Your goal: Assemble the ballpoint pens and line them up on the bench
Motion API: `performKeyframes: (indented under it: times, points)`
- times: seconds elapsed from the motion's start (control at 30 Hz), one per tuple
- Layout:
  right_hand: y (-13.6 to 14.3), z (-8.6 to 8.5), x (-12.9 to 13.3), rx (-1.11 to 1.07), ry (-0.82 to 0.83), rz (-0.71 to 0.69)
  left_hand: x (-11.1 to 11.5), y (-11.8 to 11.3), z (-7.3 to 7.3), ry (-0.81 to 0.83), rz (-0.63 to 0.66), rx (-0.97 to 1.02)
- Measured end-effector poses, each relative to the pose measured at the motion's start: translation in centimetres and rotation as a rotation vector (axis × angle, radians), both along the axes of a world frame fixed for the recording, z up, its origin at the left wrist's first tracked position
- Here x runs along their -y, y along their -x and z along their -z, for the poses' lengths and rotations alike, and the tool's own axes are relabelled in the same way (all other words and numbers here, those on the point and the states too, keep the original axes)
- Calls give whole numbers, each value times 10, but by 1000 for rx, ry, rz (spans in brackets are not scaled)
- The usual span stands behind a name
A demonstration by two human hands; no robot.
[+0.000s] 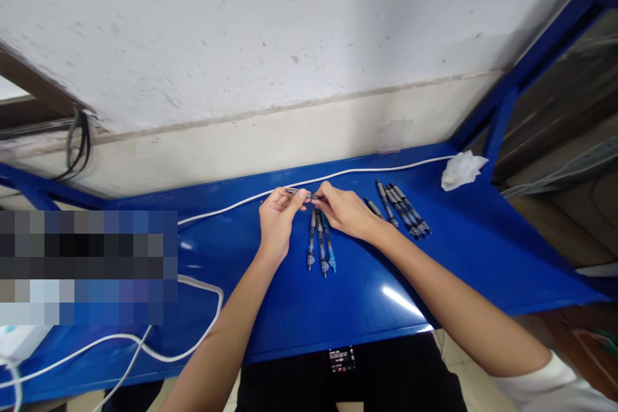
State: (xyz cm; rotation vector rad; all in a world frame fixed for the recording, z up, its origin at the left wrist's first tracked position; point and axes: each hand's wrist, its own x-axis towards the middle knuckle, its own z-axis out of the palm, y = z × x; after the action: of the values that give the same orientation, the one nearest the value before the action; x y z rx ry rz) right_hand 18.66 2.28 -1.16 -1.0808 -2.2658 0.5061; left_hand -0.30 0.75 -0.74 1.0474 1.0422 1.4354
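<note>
A pale, speckled wall (270, 26) fills the far half of the view. Against its foot stands a glossy blue bench (483, 251), with a blue frame (499, 116) rising at the right. My two bare forearms reach in from the near edge, and my hands meet over the middle of the bench. A white cord (367, 170) runs along the far side; more of it loops at the left. At the far right corner, beside the cord's end, lies a crumpled white tissue (463, 170).

To the right of my hands is a loose group of pens (400, 209) with dark grey grips, lying slantwise, some side by side. Between my forearms lie three more pens (322, 244), the right one with bright blue parts.

Smallest is the slim dark pen (309, 196) in my fingers, roughly level above the bench. My left hand (276, 217) pinches its left end between thumb and fingers; my right hand (350, 211) pinches the right end. I judge the step to be working on this pen with both hands; whether it is whole or parted, I cannot tell. The next move seems to call for a steady left grip and fine right fingertip control.
</note>
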Motion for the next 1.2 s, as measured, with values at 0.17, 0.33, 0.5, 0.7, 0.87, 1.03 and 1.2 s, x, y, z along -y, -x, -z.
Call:
performKeyframes:
  times: [0.17, 0.33, 0.5, 0.7, 0.87, 1.03, 1.2]
  points:
    - [-1, 0, 0, 2, -27, 35, 1, -2, -2, -6, 16, -8]
    - [-3, -2, -1, 37, -89, 49, 3, -2, -4, -2, 38, 6]
    - [-3, -5, -2, -6, -52, 68, 3, -2, -3, 11, 54, 15]
    - [-3, -6, -1, -14, -56, 81, 2, -1, -2, 13, 49, 7]
    - [-4, -6, -1, -4, -53, 79, 2, -2, -2, 24, 30, 0]
    - [-2, -5, 1, 18, -58, 77, 1, 0, -1, 27, 26, -13]
    - [-2, -4, 1, 56, -67, 59, 0, 3, -1, 15, 99, -17]
